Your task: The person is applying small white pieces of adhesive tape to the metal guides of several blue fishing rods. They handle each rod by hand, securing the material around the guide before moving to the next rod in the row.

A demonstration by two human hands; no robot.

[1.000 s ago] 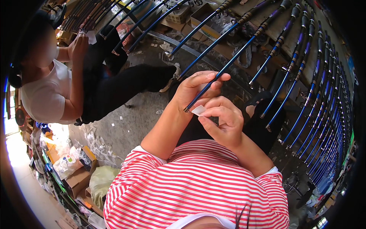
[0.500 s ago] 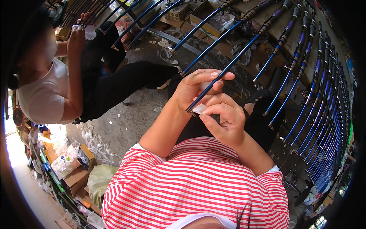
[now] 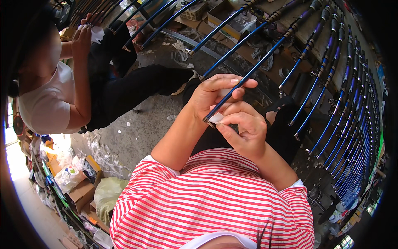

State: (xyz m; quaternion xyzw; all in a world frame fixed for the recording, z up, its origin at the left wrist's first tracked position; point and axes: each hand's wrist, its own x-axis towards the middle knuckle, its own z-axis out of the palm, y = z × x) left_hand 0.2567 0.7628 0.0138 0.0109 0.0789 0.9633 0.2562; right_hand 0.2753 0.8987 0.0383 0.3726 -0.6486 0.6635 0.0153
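Note:
A blue fishing rod [image 3: 262, 62] slants down from the upper right to its dark tip end in front of me. My left hand [image 3: 211, 93] is closed round the rod near that end, thumb and fingers on the blue shaft. Between the thumb and forefinger of my right hand [image 3: 246, 128] is a small white piece of paper or cloth [image 3: 216, 118]. This white piece lies against the rod's end, just below my left hand. Whether it is wrapped round the shaft cannot be made out.
Many more blue rods [image 3: 346, 120] stand in a row from the top round to the right. At the left a person in a white shirt [image 3: 47, 101] works on rods. Cardboard boxes [image 3: 85, 193], plastic bags [image 3: 110, 193] and scraps lie on the grey floor [image 3: 124, 145].
My hands, the held rod and the white piece stay almost in place. The other person's hands have shifted slightly, and more of a white cloth or paper shows beside them.

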